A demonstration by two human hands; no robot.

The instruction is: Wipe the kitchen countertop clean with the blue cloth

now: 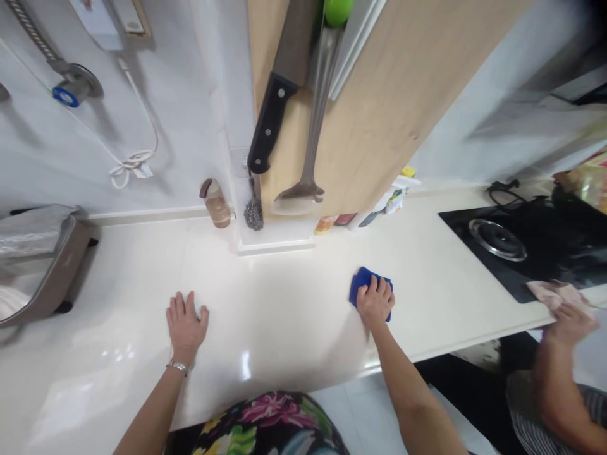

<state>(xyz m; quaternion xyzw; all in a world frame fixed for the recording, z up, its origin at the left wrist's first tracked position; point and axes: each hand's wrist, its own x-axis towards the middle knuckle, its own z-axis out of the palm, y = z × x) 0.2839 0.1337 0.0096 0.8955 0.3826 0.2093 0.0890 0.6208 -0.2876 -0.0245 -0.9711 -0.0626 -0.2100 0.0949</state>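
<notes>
A folded blue cloth [363,278] lies under my right hand [374,300], whose fingers curl over it and press it on the white countertop [284,303]. To the left, my left hand [185,325] rests flat on the same countertop, fingers apart, with nothing in it. A bracelet [178,367] circles that wrist. Behind the two hands, a steel wool scrubber [253,213] hangs beside a wooden board [370,114]. A large knife [272,120] and a metal turner [310,139] hang in front of this board.
At the far left stands a brown appliance [52,272]. A small brown bottle [217,205] is by the wall. Bottles [379,208] stand behind the board. On the right, a co-worker's hand [569,322] holds a pale cloth [552,294] at the black stove's [497,265] edge.
</notes>
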